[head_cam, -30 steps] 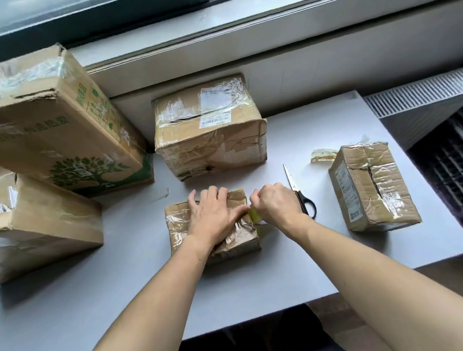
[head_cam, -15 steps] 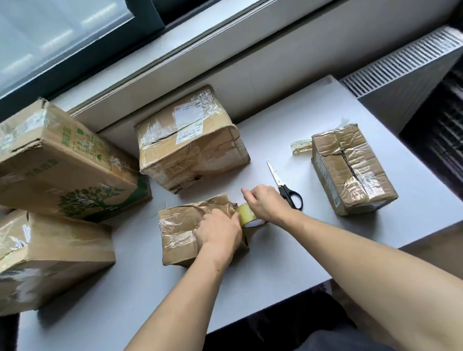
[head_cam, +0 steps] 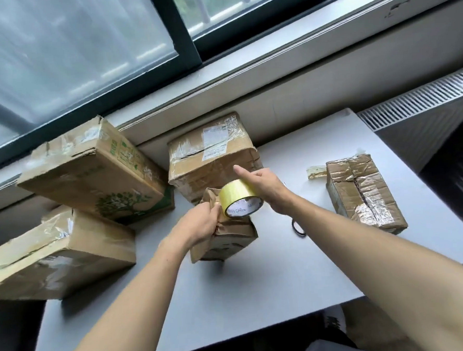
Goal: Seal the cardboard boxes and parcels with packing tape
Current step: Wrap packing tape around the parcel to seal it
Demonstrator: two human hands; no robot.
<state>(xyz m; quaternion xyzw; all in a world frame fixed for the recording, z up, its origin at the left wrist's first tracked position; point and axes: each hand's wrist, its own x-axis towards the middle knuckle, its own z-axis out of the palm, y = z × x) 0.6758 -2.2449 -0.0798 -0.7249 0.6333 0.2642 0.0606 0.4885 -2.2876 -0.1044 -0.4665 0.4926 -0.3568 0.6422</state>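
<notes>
A small crumpled cardboard parcel (head_cam: 230, 236) is lifted and tilted above the grey table (head_cam: 259, 290). My left hand (head_cam: 198, 226) grips its left upper side. My right hand (head_cam: 266, 188) holds a roll of yellowish packing tape (head_cam: 238, 200) against the parcel's top, with the index finger pointing straight out. Tape runs from the roll onto the parcel. Black scissors (head_cam: 297, 228) lie behind my right forearm, mostly hidden.
A taped box (head_cam: 213, 154) stands behind the parcel. Two bigger boxes are stacked at the left (head_cam: 89, 173) (head_cam: 58, 251). A taped parcel (head_cam: 364, 191) lies at the right with a tape scrap (head_cam: 317, 171) beside it. A radiator (head_cam: 421, 109) is far right.
The parcel has come up off the table and tilted. My left hand went from pressing flat on top to gripping it. My right hand lifted the tape roll over the parcel.
</notes>
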